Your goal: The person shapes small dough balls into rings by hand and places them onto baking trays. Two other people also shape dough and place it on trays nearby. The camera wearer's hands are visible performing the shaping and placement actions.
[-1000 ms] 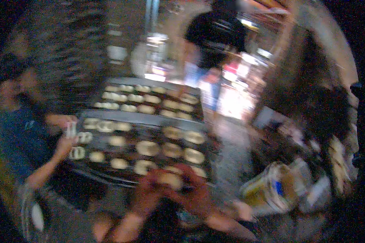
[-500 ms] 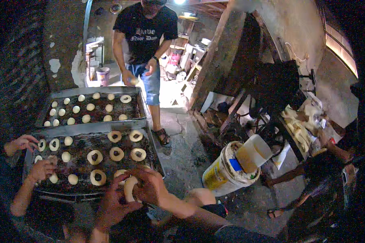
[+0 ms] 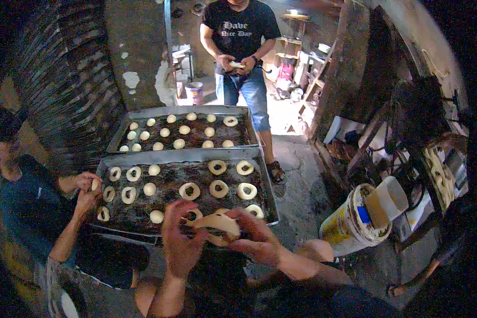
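Dough ring (image 3: 217,221) hangs between our two hands over the near edge of the near tray (image 3: 183,176); we hold it from opposite ends, probably so the soft loop does not sag or fold. Fingers of our right hand (image 3: 259,241) clamp its right end, thumb beneath, while those of our left hand (image 3: 179,238) stand well parted, curving about the left end; whether they pinch it we cannot tell. Past our hands, other rings (image 3: 219,189) and dough balls (image 3: 149,189) lie spaced apart, likely so none stick together. Leftward, a co-worker (image 3: 29,188) handles a small piece; beyond the far tray (image 3: 185,111), another person (image 3: 239,37) holds a pale lump (image 3: 237,64).
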{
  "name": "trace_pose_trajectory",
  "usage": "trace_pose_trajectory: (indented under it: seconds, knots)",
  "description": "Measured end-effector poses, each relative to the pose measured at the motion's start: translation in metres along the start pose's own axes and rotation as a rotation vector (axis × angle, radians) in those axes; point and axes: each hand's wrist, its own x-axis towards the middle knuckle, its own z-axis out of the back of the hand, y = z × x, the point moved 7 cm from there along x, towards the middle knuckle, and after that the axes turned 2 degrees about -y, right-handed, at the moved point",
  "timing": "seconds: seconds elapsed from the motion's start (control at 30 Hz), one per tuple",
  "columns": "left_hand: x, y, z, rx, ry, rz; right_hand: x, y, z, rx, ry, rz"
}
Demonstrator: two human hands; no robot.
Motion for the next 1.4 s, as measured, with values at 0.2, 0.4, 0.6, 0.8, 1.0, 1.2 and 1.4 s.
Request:
trace_pose_trajectory:
  seconds: [0.2,0.4,0.6,0.8,1.0,1.2,1.4]
  knots:
    - [-0.013,0.03,-0.007,-0.937,0.033,0.464,0.003,0.007,-0.024,0.291,0.093,-0.167]
    - [-0.028,0.023,-0.02,-1.11,0.489,0.893,0.022,0.016,-0.019,0.308,0.032,-0.004]
    - [-0.014,0.033,0.027,-0.887,0.27,0.569,0.039,-0.046,-0.008,-0.348,0.078,-0.092]
    - [-0.01,0.064,0.066,-1.169,-0.126,0.52,0.091,-0.079,-0.014,-0.086,-0.085,-0.452]
    - [-0.028,0.114,0.061,-1.233,-0.315,0.861,0.215,-0.11,0.038,-0.302,-0.06,-0.224]
    - [-0.029,0.131,0.081,-1.274,-0.338,0.79,0.313,-0.16,0.084,-1.106,-0.111,0.116]
    - [-0.029,0.14,0.086,-1.31,-0.407,0.809,0.347,-0.235,0.129,-1.05,-0.222,-0.066]
